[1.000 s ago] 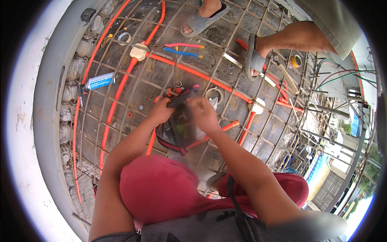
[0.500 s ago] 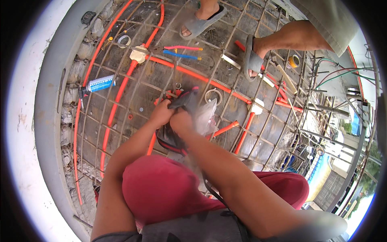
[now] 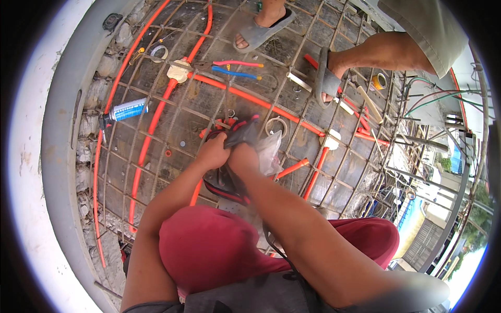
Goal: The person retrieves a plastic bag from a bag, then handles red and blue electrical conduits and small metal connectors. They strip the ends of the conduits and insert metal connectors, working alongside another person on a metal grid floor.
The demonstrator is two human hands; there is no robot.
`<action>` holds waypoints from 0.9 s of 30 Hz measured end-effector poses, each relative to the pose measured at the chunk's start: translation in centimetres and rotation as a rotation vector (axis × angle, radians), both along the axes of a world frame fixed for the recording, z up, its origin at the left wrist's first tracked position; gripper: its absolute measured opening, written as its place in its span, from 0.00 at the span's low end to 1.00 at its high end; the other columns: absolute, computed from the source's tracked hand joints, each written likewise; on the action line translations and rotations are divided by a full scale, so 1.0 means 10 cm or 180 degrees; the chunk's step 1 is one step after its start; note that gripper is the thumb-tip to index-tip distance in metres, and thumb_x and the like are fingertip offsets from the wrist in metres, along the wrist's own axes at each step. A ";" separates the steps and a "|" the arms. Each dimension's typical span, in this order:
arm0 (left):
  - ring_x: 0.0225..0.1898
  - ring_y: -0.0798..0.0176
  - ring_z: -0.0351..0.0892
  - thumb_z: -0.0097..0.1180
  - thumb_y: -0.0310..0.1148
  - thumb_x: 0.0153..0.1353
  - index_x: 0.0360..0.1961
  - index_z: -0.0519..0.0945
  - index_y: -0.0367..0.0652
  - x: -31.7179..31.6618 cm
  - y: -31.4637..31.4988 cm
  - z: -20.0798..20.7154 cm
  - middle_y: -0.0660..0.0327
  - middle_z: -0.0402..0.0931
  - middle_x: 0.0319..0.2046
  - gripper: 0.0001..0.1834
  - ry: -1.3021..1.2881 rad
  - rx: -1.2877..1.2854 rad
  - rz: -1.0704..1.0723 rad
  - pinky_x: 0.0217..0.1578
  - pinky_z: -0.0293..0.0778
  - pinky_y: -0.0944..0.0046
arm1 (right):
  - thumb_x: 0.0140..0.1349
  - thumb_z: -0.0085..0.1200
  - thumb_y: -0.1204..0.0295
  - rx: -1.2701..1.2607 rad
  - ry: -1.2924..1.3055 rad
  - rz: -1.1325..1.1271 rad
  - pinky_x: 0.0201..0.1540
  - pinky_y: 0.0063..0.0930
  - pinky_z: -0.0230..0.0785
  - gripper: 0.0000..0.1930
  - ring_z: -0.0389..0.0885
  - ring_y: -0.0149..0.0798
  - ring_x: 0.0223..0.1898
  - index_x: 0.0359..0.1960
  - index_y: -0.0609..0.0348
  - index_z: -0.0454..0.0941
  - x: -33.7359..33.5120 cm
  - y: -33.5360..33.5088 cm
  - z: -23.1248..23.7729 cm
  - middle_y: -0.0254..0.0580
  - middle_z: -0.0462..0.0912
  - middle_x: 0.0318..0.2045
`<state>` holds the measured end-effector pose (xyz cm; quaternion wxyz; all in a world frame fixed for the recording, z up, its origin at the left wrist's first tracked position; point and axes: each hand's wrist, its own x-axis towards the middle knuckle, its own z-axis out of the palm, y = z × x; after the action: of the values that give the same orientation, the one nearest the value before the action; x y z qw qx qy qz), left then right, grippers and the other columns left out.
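A dark grey bag with red trim sits on the steel mesh in front of my knees. My left hand is closed on the left edge of its mouth. From the right, my right hand reaches into the opening, and its fingers are hidden by the bag's fabric. A clear plastic bag bulges out just right of that hand. Red pipe pieces lie beyond the bag's far edge, next to a pale ring-shaped roll.
Rebar mesh and orange-red conduit with cream junction boxes cover the floor. At left rests a torch on a blue can. Another person's sandalled feet stand ahead. Red and blue tubes and yellow tape lie nearby.
Both hands and the mouth of the bag have shifted slightly to the right. My right hand is still in the bag and my left still grips its edge.
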<state>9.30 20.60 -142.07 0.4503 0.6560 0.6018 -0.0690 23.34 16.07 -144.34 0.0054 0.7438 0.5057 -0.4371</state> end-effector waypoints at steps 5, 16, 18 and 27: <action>0.53 0.32 0.85 0.59 0.39 0.65 0.68 0.73 0.36 0.13 0.10 -0.05 0.35 0.85 0.50 0.32 -0.0080 0.0113 -0.0051 0.54 0.79 0.39 | 0.65 0.62 0.63 -0.0027 -0.0153 -0.0321 0.57 0.48 0.83 0.15 0.90 0.60 0.54 0.43 0.63 0.90 0.13 0.16 0.17 0.61 0.91 0.48; 0.58 0.33 0.83 0.59 0.54 0.72 0.66 0.73 0.31 0.27 0.12 0.09 0.34 0.83 0.55 0.36 -0.0213 0.0025 -0.0284 0.58 0.77 0.42 | 0.73 0.52 0.62 0.0394 0.0084 -0.0026 0.57 0.54 0.81 0.16 0.89 0.61 0.54 0.50 0.54 0.88 0.36 -0.08 0.19 0.57 0.90 0.49; 0.57 0.33 0.84 0.58 0.57 0.74 0.65 0.74 0.32 0.32 0.09 0.11 0.34 0.83 0.54 0.36 -0.0095 -0.0080 -0.0282 0.58 0.77 0.42 | 0.73 0.51 0.63 0.0296 0.0201 -0.0088 0.57 0.54 0.82 0.15 0.89 0.61 0.54 0.51 0.52 0.88 0.42 -0.12 0.12 0.55 0.91 0.50; 0.44 0.43 0.88 0.61 0.53 0.74 0.56 0.78 0.34 0.43 0.02 0.03 0.42 0.86 0.41 0.29 -0.0486 0.0010 0.0055 0.45 0.78 0.47 | 0.71 0.52 0.63 0.0742 0.0080 -0.0248 0.52 0.54 0.82 0.16 0.90 0.60 0.49 0.50 0.52 0.89 0.53 -0.29 0.06 0.53 0.92 0.45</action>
<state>13.57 20.83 -141.73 0.4945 0.6548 0.5714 -0.0140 28.60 13.18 -143.79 -0.1044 0.7529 0.5238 -0.3845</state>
